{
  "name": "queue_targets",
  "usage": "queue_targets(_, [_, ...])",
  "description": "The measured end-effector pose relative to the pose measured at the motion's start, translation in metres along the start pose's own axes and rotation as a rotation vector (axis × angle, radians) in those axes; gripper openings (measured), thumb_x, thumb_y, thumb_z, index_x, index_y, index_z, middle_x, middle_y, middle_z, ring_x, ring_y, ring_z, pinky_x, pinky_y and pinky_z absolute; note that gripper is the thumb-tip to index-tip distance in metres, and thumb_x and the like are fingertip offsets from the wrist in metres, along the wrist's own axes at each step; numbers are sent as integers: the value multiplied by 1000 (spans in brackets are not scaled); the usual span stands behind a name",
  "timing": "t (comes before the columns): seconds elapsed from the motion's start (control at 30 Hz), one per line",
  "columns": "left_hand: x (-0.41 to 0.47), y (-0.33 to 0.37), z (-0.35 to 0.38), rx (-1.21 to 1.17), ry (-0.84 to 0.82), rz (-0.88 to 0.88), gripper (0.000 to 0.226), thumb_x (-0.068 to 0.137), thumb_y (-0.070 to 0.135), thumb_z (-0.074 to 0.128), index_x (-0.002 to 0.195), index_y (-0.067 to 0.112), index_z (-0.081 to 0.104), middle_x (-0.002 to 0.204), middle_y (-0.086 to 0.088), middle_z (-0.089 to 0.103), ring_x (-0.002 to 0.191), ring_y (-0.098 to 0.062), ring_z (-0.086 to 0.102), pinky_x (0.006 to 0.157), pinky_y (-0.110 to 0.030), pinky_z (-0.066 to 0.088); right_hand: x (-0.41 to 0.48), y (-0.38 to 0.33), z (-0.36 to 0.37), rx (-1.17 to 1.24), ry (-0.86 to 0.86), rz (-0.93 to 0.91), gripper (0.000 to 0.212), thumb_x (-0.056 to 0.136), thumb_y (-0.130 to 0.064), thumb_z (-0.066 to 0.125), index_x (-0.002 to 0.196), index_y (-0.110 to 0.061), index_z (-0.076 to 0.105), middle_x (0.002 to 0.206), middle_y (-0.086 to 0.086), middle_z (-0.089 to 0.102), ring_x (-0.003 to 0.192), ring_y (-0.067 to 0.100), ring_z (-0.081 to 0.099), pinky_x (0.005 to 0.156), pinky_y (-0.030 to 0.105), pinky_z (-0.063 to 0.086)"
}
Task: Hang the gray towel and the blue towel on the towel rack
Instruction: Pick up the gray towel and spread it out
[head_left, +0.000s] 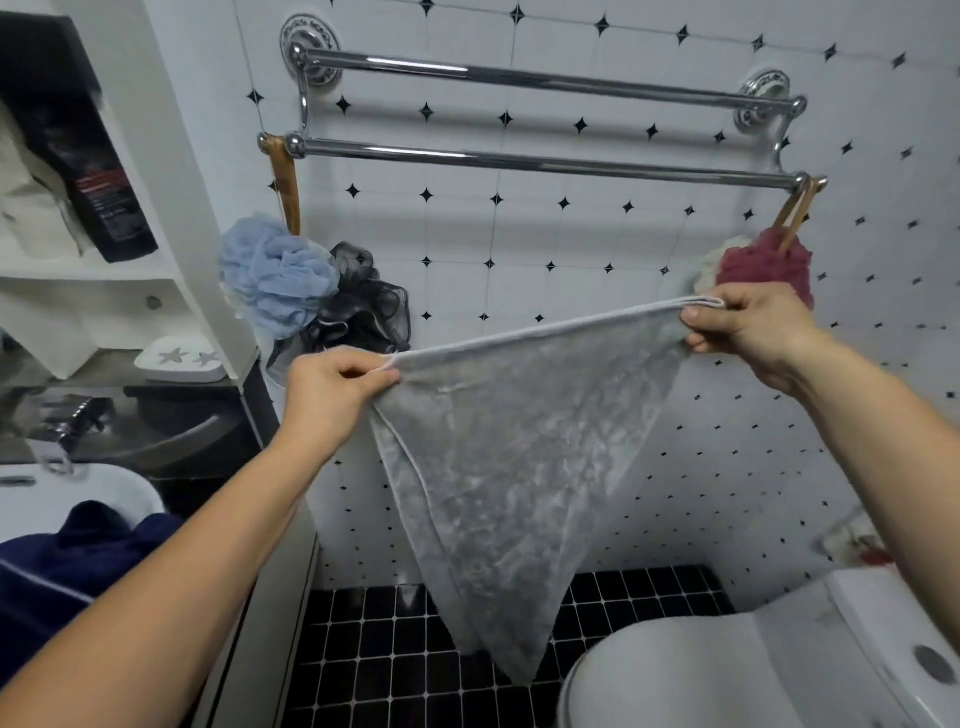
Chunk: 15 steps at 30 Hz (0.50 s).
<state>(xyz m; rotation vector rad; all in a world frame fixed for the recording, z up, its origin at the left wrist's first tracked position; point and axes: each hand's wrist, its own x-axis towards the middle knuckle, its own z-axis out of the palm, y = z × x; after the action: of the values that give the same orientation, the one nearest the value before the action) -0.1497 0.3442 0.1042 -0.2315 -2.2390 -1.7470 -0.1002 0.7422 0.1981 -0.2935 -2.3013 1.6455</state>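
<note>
The gray towel (514, 457) hangs stretched between my two hands, below the towel rack. My left hand (332, 389) pinches its left top corner and my right hand (748, 327) pinches its right top corner; the rest droops to a point above the floor. The chrome towel rack (519, 161) has two bare bars on the tiled wall, above and behind the towel. The dark blue towel (78, 566) lies crumpled at the lower left, beside the white sink.
Blue and black bath sponges (306, 291) hang from the rack's left end, a red one (763, 265) from its right end. White shelves (104, 270) with a black bag stand at left. A toilet (727, 670) sits at the lower right on black floor tiles.
</note>
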Motion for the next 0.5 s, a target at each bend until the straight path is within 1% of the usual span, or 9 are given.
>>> queue_targets(0.07, [3, 6, 5, 158, -2, 112, 20, 73, 7, 82, 70, 26, 74, 71, 18, 69, 74, -3, 67, 77, -20, 52, -8, 4, 4, -22, -10, -3, 13, 69, 0, 79, 74, -6, 69, 50, -3, 66, 44, 9, 60, 54, 21, 58])
queue_targets(0.1, [7, 6, 4, 253, -8, 155, 14, 74, 9, 80, 73, 22, 75, 73, 16, 68, 76, -7, 66, 79, -27, 54, -16, 7, 6, -60, -85, 18, 16, 60, -4, 83, 68, -8, 70, 50, -1, 66, 43, 10, 60, 52, 21, 57])
queue_targets(0.17, [22, 1, -9, 302, 24, 81, 6, 78, 12, 78, 78, 18, 76, 78, 8, 70, 78, -15, 67, 77, -37, 58, -32, 12, 10, -152, -251, 75, 21, 50, -12, 88, 57, -15, 68, 47, 2, 61, 40, 10, 54, 43, 19, 49])
queue_targets(0.23, [32, 0, -14, 258, 56, -34, 4, 79, 15, 78, 82, 17, 76, 84, 0, 73, 77, -21, 69, 73, -41, 60, -30, 21, 10, -130, -147, 86, 33, 54, -14, 89, 54, -16, 56, 48, 5, 51, 36, 9, 43, 37, 18, 36])
queue_targets(0.3, [33, 5, -7, 365, -18, 80, 4, 79, 15, 77, 82, 16, 76, 80, -2, 73, 66, -17, 65, 68, -37, 57, -20, 27, 8, -52, 89, 98, 41, 62, -13, 88, 56, -18, 47, 49, 4, 47, 34, 9, 36, 36, 18, 29])
queue_targets(0.33, [31, 9, -3, 440, -73, 171, 4, 79, 13, 76, 80, 16, 75, 76, -2, 72, 59, -13, 61, 64, -33, 55, -17, 27, 7, -44, 109, 107, 41, 63, -13, 87, 58, -17, 47, 50, 3, 48, 34, 9, 36, 36, 19, 29])
queue_targets(0.4, [36, 12, -4, 523, -63, 278, 8, 78, 10, 75, 77, 17, 73, 75, -5, 72, 59, -11, 58, 64, -29, 49, -20, 29, 9, -80, -80, 131, 32, 62, -13, 86, 64, -13, 54, 45, -1, 50, 32, 8, 40, 34, 18, 32])
queue_targets(0.43, [43, 12, -9, 502, -30, 255, 11, 77, 9, 75, 78, 18, 71, 77, -6, 71, 64, -14, 59, 67, -30, 50, -21, 30, 9, -74, -149, 133, 28, 63, -13, 85, 68, -11, 57, 42, -3, 52, 31, 7, 43, 32, 17, 32])
queue_targets(0.5, [54, 13, -16, 377, 5, 163, 19, 77, 7, 77, 88, 19, 68, 80, -7, 68, 73, -18, 60, 75, -33, 53, -19, 34, 8, -24, -91, 135, 22, 71, -11, 81, 74, -12, 59, 46, -4, 59, 33, 7, 53, 31, 16, 37])
